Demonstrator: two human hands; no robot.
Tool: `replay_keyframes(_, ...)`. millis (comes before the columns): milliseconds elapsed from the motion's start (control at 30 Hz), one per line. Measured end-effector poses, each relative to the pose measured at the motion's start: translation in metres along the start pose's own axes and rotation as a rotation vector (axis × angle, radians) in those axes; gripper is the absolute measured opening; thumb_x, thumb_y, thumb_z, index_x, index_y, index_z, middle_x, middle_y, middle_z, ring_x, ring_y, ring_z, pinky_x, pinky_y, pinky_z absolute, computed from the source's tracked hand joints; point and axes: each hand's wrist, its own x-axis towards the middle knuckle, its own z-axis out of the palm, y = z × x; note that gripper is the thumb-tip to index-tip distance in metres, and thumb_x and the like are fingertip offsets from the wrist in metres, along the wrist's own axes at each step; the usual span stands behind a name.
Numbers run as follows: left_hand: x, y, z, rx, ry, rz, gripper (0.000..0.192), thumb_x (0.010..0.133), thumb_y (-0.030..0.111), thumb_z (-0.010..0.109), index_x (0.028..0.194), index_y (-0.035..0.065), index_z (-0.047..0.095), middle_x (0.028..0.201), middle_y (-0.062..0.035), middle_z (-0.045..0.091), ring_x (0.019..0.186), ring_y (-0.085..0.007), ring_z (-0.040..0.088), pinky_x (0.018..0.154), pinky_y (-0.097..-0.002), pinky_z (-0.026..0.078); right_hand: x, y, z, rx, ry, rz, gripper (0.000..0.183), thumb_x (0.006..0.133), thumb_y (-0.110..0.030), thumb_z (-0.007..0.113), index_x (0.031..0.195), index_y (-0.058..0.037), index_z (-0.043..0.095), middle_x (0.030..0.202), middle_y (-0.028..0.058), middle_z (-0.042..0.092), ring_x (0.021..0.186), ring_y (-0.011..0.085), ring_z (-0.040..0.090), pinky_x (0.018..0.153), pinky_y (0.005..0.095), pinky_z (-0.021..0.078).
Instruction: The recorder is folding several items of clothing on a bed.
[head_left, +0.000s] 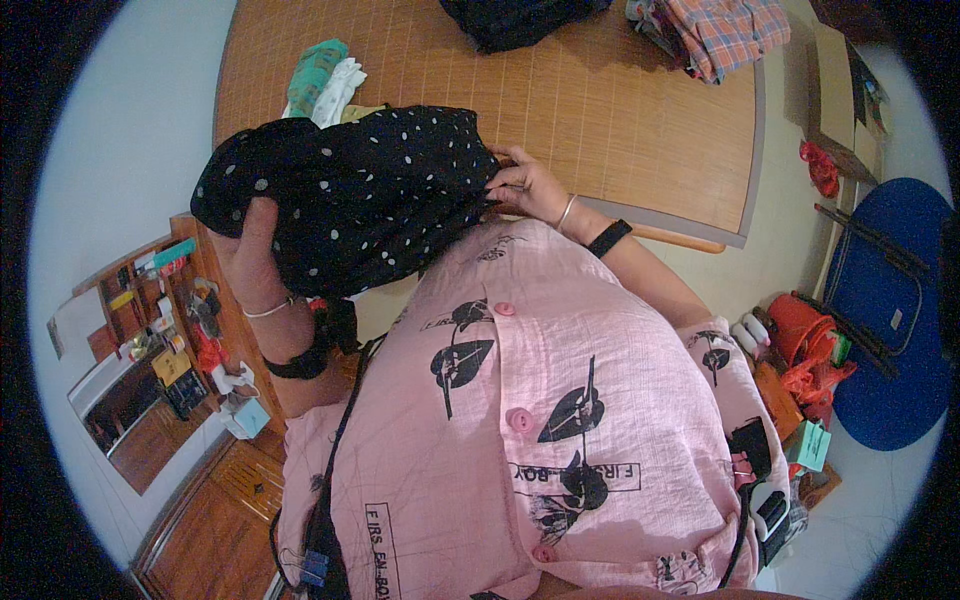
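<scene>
A black garment with white polka dots (360, 180) is stretched between my two hands, in front of my body at the mat's near edge. My left hand (251, 244) grips its left end, with the thumb on top and the other fingers mostly hidden by the cloth. At the opposite end, the fingers of my right hand (525, 184) pinch the fabric's edge. Just beyond the garment lie a green patterned cloth (316, 75) and a white cloth (339, 91), partly covered by it.
A woven mat (600, 127) covers the bed-like surface. Dark clothing (525, 22) and folded plaid clothes (739, 34) lie at its far side. On the left stands a wooden dresser (225, 322) with small items; a blue folding table (892, 315) and red bucket (799, 330) are at right.
</scene>
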Motion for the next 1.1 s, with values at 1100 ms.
replay_keyframes(1100, 0.059, -0.004, -0.078, 0.914, 0.143, 0.168, 0.020, 0.078, 0.006, 0.059, 0.097, -0.0025, 0.061, 0.084, -0.0079, 0.065, 0.077, -0.0151, 0.059, 0.072, -0.0266, 0.046, 0.082, -0.188, -0.181, -0.776, 0.206, -0.340, 0.008, 0.075, -0.004, 0.060, 0.083, -0.0029, 0.059, 0.075, 0.0101, 0.057, 0.070, 0.0272, 0.057, 0.066, 0.0323, 0.0450)
